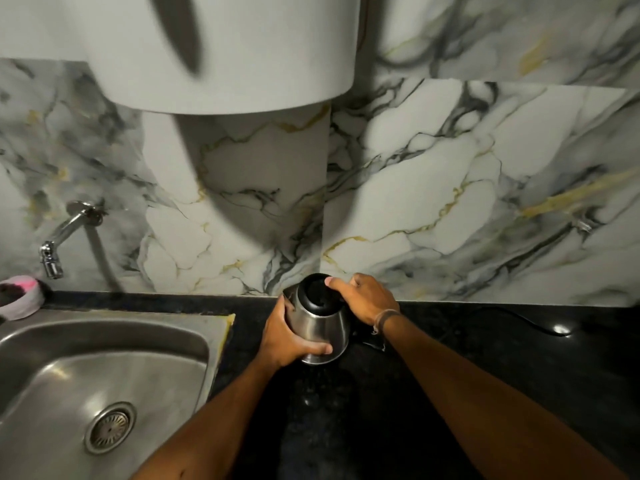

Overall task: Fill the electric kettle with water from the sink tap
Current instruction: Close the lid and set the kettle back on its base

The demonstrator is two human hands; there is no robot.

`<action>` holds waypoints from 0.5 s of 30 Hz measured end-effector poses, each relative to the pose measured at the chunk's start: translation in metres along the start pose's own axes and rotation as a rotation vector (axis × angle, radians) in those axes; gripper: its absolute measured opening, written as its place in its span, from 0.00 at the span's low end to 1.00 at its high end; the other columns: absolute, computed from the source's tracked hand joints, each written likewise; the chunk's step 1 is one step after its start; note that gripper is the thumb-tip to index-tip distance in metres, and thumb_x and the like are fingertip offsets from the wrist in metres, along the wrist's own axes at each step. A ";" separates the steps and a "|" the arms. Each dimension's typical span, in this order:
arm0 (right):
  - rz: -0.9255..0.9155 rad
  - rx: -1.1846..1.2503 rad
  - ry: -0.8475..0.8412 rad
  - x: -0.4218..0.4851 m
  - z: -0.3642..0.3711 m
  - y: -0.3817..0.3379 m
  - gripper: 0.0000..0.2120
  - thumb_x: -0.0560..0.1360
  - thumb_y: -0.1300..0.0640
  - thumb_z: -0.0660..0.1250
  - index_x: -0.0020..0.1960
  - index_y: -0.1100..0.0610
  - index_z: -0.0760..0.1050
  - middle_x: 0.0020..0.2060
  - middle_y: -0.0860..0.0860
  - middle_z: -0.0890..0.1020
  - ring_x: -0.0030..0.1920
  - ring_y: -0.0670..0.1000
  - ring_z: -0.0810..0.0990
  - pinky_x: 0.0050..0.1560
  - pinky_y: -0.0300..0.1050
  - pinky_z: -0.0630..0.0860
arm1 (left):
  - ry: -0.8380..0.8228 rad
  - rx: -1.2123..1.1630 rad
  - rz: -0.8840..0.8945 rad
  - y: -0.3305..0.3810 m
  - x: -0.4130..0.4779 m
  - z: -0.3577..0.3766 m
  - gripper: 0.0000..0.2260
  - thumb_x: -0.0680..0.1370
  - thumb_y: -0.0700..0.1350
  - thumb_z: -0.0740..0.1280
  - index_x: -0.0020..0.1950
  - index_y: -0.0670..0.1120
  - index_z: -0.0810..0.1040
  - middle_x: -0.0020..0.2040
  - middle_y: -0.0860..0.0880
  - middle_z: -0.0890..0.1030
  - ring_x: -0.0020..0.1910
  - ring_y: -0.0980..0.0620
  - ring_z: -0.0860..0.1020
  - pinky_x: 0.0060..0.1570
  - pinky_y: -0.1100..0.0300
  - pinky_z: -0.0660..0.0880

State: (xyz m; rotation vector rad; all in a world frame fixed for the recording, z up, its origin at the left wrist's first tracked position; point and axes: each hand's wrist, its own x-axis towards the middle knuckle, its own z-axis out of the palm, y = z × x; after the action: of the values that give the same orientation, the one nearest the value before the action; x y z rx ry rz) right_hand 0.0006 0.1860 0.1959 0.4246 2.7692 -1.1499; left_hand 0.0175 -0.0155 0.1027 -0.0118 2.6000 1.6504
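A steel electric kettle [329,327] with a black lid stands on the black counter [450,393] against the marble wall. My left hand [287,337] wraps around the kettle's left side and lower body. My right hand [367,299] grips the handle on the kettle's right, its thumb resting on the black lid. The lid looks shut. A chrome tap [59,244] sticks out of the wall at the left, above the steel sink [79,368]. No water runs from the tap.
A black power cord [519,320] trails along the counter to the right of the kettle. A pink and grey bowl-like holder [20,296] sits at the sink's back left corner. A white cylindrical appliance [225,53] hangs on the wall overhead.
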 end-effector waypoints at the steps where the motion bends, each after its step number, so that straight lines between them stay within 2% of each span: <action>1: -0.005 -0.007 -0.001 0.005 0.000 0.001 0.33 0.62 0.17 0.61 0.37 0.48 0.71 0.46 0.53 0.87 0.50 0.60 0.85 0.47 0.55 0.76 | -0.006 0.005 -0.005 -0.001 0.006 0.003 0.55 0.46 0.57 0.93 0.68 0.50 0.74 0.64 0.50 0.85 0.65 0.47 0.84 0.65 0.48 0.83; 3: -0.002 -0.023 -0.010 0.016 0.000 0.004 0.33 0.61 0.18 0.59 0.38 0.49 0.71 0.44 0.51 0.85 0.48 0.58 0.83 0.45 0.54 0.74 | -0.017 0.011 -0.011 -0.004 0.016 0.009 0.54 0.46 0.57 0.93 0.68 0.52 0.74 0.63 0.52 0.85 0.64 0.49 0.84 0.60 0.56 0.81; 4: 0.001 -0.025 -0.014 0.020 0.001 0.006 0.34 0.61 0.18 0.58 0.38 0.49 0.71 0.42 0.50 0.84 0.47 0.57 0.82 0.45 0.54 0.73 | -0.019 0.016 -0.013 -0.006 0.021 0.011 0.54 0.46 0.57 0.93 0.68 0.52 0.73 0.63 0.52 0.85 0.64 0.49 0.84 0.60 0.56 0.81; 8: 0.005 -0.043 -0.020 0.042 0.011 0.018 0.34 0.62 0.18 0.55 0.38 0.50 0.71 0.38 0.48 0.80 0.43 0.54 0.79 0.42 0.53 0.71 | -0.026 0.015 -0.019 -0.019 0.039 0.022 0.54 0.46 0.58 0.93 0.67 0.51 0.73 0.63 0.50 0.85 0.64 0.48 0.84 0.66 0.44 0.84; 12: 0.017 -0.045 -0.021 0.062 0.025 0.035 0.30 0.68 0.21 0.57 0.37 0.49 0.68 0.39 0.48 0.77 0.46 0.57 0.78 0.46 0.53 0.71 | -0.032 0.011 -0.015 -0.037 0.052 0.034 0.52 0.46 0.56 0.94 0.65 0.54 0.73 0.63 0.51 0.85 0.64 0.49 0.84 0.67 0.41 0.84; 15: 0.004 -0.043 -0.010 0.075 0.036 0.049 0.28 0.73 0.23 0.60 0.37 0.49 0.68 0.36 0.47 0.75 0.44 0.57 0.77 0.46 0.53 0.70 | -0.040 0.005 -0.009 -0.048 0.057 0.039 0.52 0.47 0.54 0.94 0.65 0.53 0.74 0.64 0.51 0.85 0.65 0.48 0.84 0.67 0.39 0.83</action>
State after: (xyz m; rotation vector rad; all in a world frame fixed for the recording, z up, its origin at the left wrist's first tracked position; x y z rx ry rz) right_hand -0.0561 0.2094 0.1221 0.4185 2.7782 -1.0861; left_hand -0.0359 0.0012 0.0394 0.0098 2.5708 1.6247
